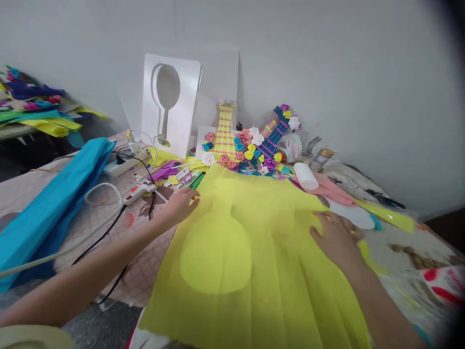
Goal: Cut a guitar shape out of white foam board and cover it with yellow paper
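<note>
A large yellow sheet of crepe paper [276,232] spreads over the front of the table and hangs toward me. A paler shape, round with a narrow neck [216,254], shows through it from beneath. My left hand [182,204] is at the sheet's upper left edge, fingers slightly bent and apart, holding nothing I can see. Just beyond its fingertips lies a green utility knife [197,181]. My right hand [337,238] rests on the sheet's right edge with thumb and fingers spread. A crease runs in the paper toward its fingertips.
Flower-decorated yellow [224,131] and blue [272,140] instrument shapes stand behind, beside a white board with a cutout [185,111]. Folded blue paper [61,194], power strips [139,193] and cables lie left. A white roll [305,176] and a glass jar [322,157] are right.
</note>
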The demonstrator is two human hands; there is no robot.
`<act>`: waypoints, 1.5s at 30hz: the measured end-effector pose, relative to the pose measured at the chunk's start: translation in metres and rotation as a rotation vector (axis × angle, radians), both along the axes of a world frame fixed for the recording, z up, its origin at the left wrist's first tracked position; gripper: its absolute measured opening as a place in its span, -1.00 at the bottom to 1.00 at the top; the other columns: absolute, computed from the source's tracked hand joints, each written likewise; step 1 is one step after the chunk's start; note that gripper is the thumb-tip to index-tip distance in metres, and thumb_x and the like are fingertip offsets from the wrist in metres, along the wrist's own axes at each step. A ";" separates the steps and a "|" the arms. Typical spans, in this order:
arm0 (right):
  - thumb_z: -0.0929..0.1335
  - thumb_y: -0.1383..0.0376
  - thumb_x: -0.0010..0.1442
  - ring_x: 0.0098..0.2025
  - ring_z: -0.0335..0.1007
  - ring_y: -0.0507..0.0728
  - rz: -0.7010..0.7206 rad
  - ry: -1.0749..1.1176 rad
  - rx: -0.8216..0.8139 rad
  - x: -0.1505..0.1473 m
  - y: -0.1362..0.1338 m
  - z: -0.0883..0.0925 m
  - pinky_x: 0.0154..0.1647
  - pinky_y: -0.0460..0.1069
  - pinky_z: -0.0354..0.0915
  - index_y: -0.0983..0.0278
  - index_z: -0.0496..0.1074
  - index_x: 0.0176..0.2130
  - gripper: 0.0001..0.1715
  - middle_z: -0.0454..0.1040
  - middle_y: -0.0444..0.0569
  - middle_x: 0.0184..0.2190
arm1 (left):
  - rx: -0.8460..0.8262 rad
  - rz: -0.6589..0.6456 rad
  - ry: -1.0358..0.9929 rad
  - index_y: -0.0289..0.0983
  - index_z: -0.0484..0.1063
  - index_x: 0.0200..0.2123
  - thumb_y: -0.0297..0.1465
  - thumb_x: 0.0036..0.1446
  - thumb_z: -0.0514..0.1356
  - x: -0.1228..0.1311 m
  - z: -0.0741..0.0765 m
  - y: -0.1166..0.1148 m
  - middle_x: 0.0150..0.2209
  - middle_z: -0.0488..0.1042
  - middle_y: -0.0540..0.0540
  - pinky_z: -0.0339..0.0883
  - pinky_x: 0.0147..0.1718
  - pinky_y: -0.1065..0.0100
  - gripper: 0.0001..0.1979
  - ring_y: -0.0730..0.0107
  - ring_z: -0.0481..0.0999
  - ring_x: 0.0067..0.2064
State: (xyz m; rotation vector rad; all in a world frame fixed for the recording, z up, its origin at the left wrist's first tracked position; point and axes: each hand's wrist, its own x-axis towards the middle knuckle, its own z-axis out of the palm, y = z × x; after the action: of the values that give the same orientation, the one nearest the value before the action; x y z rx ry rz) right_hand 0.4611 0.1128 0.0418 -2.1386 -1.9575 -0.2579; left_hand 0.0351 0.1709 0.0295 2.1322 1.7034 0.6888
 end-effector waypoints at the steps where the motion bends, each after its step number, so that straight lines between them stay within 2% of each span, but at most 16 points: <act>1: 0.21 0.25 0.10 0.07 0.18 0.42 0.089 0.034 0.040 -0.017 0.004 0.006 0.00 0.35 0.07 0.24 0.35 -0.05 -0.59 0.33 0.19 -0.02 | -0.001 -0.058 0.008 -0.26 0.44 -0.14 -0.23 0.11 0.05 0.008 -0.001 -0.003 -0.07 0.44 -0.22 0.14 0.04 0.24 -0.67 0.11 0.38 0.00; 3: 0.19 0.27 0.14 0.03 0.23 0.37 0.343 0.128 0.055 -0.056 0.018 0.016 0.03 0.33 0.09 0.30 0.36 -0.04 -0.59 0.35 0.21 -0.05 | -0.012 -0.174 0.029 -0.27 0.35 0.04 -0.16 0.11 0.06 0.026 -0.004 -0.009 0.11 0.32 -0.22 0.00 0.15 0.24 -0.52 0.12 0.26 0.15; 6: 0.16 0.30 0.19 0.10 0.20 0.26 0.522 0.142 0.018 -0.115 0.053 0.020 0.13 0.15 0.12 0.35 0.35 0.01 -0.57 0.31 0.19 0.04 | -0.041 -0.301 0.063 -0.27 0.13 0.21 -0.06 0.08 0.08 0.048 -0.012 -0.018 0.27 0.09 -0.19 -0.23 0.24 0.20 -0.31 0.12 0.02 0.29; 10: 0.14 0.34 0.26 0.19 0.12 0.15 0.666 0.134 -0.044 -0.177 0.107 0.010 0.19 0.05 0.07 0.30 0.29 0.09 -0.57 0.23 0.10 0.15 | -0.078 -0.331 0.123 -0.30 0.03 0.27 -0.02 0.11 0.03 0.062 -0.020 -0.032 0.31 -0.05 -0.22 -0.40 0.24 0.04 -0.26 0.04 -0.15 0.33; 14: 0.24 0.23 0.27 0.10 0.23 0.19 0.692 0.122 -0.117 -0.211 0.140 -0.012 0.09 0.18 0.19 0.26 0.30 0.06 -0.63 0.27 0.07 0.12 | -0.108 -0.293 0.281 -0.30 -0.10 0.30 0.06 0.14 -0.09 0.069 -0.025 -0.044 0.33 -0.16 -0.21 -0.45 0.23 -0.07 -0.21 0.02 -0.25 0.34; 17: 0.28 0.18 0.24 0.06 0.27 0.20 0.648 0.111 -0.153 -0.218 0.149 -0.030 0.05 0.23 0.23 0.25 0.29 0.05 -0.60 0.27 0.06 0.10 | -0.089 -0.306 0.350 -0.29 -0.15 0.31 0.08 0.16 -0.18 0.074 -0.027 -0.049 0.34 -0.19 -0.18 -0.41 0.24 -0.06 -0.20 0.07 -0.28 0.34; 21: 0.25 0.12 0.26 0.20 0.10 0.26 0.588 0.080 -0.196 -0.213 0.149 -0.044 0.16 0.29 0.04 0.26 0.20 0.15 -0.48 0.14 0.09 0.21 | -0.079 -0.383 0.375 -0.27 -0.15 0.31 0.10 0.15 -0.19 0.075 -0.025 -0.053 0.34 -0.17 -0.17 -0.36 0.25 -0.02 -0.20 0.11 -0.24 0.34; 25: 0.14 0.08 0.28 0.31 -0.16 0.23 0.556 0.049 -0.244 -0.211 0.149 -0.043 0.27 0.16 -0.18 0.33 0.07 0.25 -0.36 -0.03 0.16 0.30 | -0.049 -0.387 0.385 -0.28 -0.13 0.31 0.09 0.17 -0.24 0.065 -0.017 -0.061 0.34 -0.16 -0.17 -0.37 0.25 0.01 -0.22 0.13 -0.22 0.34; 28: 0.05 0.08 0.30 0.34 -0.23 0.19 0.528 0.048 -0.261 -0.216 0.155 -0.041 0.28 0.08 -0.22 0.35 -0.04 0.29 -0.32 -0.12 0.12 0.33 | -0.042 -0.402 0.385 -0.30 -0.12 0.30 0.06 0.19 -0.26 0.055 -0.012 -0.074 0.34 -0.18 -0.14 -0.37 0.26 0.04 -0.24 0.16 -0.23 0.34; 31: -0.06 0.07 0.31 0.35 -0.29 0.17 0.486 0.057 -0.267 -0.222 0.161 -0.042 0.27 0.07 -0.24 0.40 -0.14 0.31 -0.29 -0.18 0.12 0.34 | -0.053 -0.418 0.376 -0.27 -0.17 0.31 -0.01 0.24 -0.26 0.051 -0.013 -0.087 0.34 -0.19 -0.10 -0.34 0.26 0.04 -0.31 0.19 -0.23 0.34; 37: -0.07 -0.01 0.28 0.35 -0.32 0.17 0.485 0.044 -0.316 -0.224 0.166 -0.049 0.27 0.10 -0.31 0.35 -0.08 0.29 -0.24 -0.15 0.08 0.34 | -0.073 -0.411 0.378 -0.25 -0.16 0.31 0.04 0.21 -0.24 0.057 -0.021 -0.098 0.34 -0.20 -0.09 -0.35 0.26 -0.02 -0.28 0.14 -0.25 0.34; 45: -0.04 -0.13 0.22 0.36 -0.36 0.19 0.520 0.006 -0.332 -0.225 0.167 -0.045 0.27 0.12 -0.33 0.34 -0.12 0.30 -0.13 -0.19 0.09 0.34 | -0.055 -0.404 0.373 -0.21 -0.19 0.31 0.05 0.20 -0.23 0.058 -0.020 -0.100 0.34 -0.21 -0.06 -0.35 0.25 -0.03 -0.27 0.14 -0.24 0.34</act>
State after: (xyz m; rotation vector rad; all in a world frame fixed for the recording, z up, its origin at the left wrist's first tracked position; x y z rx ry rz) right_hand 0.2362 0.2795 -0.0031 -1.6920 -2.6052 0.1769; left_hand 0.0928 0.0713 0.0094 2.5739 1.3536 0.1344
